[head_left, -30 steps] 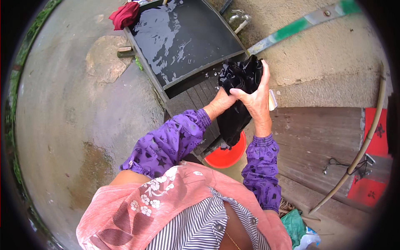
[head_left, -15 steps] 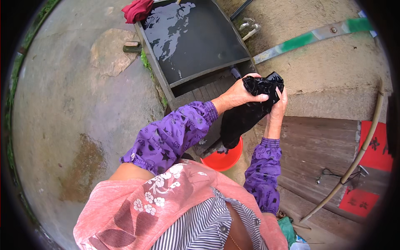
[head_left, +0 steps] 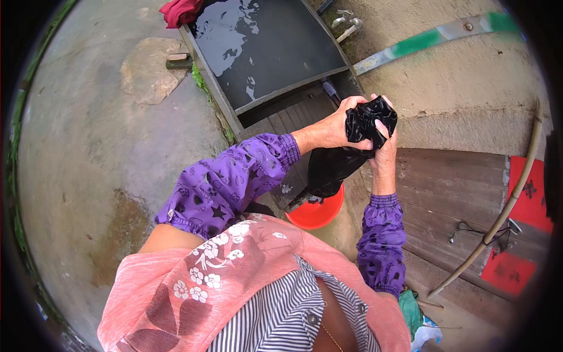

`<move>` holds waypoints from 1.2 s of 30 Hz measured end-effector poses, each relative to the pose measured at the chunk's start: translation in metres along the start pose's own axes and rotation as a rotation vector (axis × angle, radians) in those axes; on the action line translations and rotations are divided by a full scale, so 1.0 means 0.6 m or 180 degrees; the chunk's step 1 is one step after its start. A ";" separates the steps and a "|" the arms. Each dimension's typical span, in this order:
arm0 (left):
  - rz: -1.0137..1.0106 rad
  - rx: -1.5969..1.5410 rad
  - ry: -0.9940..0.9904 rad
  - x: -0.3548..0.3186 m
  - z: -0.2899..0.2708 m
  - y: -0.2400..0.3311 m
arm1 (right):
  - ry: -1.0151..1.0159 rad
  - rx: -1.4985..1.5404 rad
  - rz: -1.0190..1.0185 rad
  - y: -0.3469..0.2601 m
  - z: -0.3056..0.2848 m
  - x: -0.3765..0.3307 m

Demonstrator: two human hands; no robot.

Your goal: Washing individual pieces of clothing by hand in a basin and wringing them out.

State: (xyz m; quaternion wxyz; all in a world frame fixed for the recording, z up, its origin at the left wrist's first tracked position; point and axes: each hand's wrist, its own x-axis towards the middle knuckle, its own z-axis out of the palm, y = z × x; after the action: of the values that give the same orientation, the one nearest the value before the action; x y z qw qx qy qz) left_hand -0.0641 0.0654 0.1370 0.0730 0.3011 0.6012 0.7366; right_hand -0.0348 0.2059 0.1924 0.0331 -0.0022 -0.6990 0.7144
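Observation:
A wet, shiny black cloth [head_left: 368, 120], perhaps a garment, is bunched up between my two hands. My left hand [head_left: 335, 127] grips its bundled top from the left, with the thumb across the near side. From the right, my right hand [head_left: 385, 157] clasps the same bundle, fingers curled around it. The cloth's lower part [head_left: 334, 170] hangs below my hands, over a red bucket [head_left: 321, 215]. Part of the bucket is hidden behind the cloth and a dark ledge, and the fingers behind the bundle are partly covered.
Ahead lies a water-filled tank [head_left: 287, 95] with a ridged slab [head_left: 293, 120] on its near side. A dark red cloth [head_left: 179, 12] drapes over its far left corner. Taps [head_left: 347, 28] project from the wall at right. A bent pole [head_left: 501, 220] crosses wooden boards [head_left: 446, 188].
Both hands have drawn closer together around the black cloth, and its top is bunched more tightly. The hanging part looks shorter. The view has shifted slightly.

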 end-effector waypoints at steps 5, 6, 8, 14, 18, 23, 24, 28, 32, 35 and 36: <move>-0.0212 -0.0488 -0.0497 -0.006 0.002 0.010 | 0.0505 -0.1124 -0.0224 0.019 -0.011 -0.001; -0.0233 -0.0365 -0.0448 -0.002 0.005 0.006 | 0.0541 -0.1581 -0.0452 0.019 -0.013 0.000; -0.0678 -0.0954 -0.0021 0.000 0.020 0.001 | 0.0531 -0.1581 -0.0609 0.028 -0.014 -0.001; -0.0939 -0.1159 -0.0180 0.005 -0.011 -0.007 | -0.0544 0.0465 0.0505 0.032 -0.028 -0.005; -0.0551 -0.0239 -0.0588 0.009 -0.007 -0.009 | -0.0856 -0.1012 0.0357 -0.011 -0.012 0.006; -0.0242 0.0575 -0.0731 0.036 0.004 -0.026 | -0.0435 -0.1497 0.0043 -0.024 -0.009 0.008; -0.0357 0.0472 -0.0676 0.044 0.006 -0.018 | -0.0197 -0.1410 0.0019 -0.026 -0.007 0.008; -0.0106 -0.0291 -0.0230 0.079 0.011 0.040 | 0.0381 -0.0985 -0.0268 -0.079 -0.004 0.023; 0.1731 -0.0254 0.0361 0.079 0.015 0.131 | 0.0879 -0.0410 -0.0827 -0.140 -0.015 0.026; 0.0423 0.1502 0.0023 0.079 0.014 0.106 | 0.0818 -0.0327 -0.0808 -0.115 0.019 0.021; 0.0296 0.1351 -0.0021 0.074 0.012 0.101 | 0.0666 -0.0489 -0.0774 -0.110 0.014 0.014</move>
State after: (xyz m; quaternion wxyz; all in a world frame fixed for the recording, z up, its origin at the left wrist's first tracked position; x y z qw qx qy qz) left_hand -0.0806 0.0763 0.2096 -0.0241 0.3395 0.7281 0.5950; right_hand -0.0408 0.1992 0.2588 0.1916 0.0054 -0.7393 0.6455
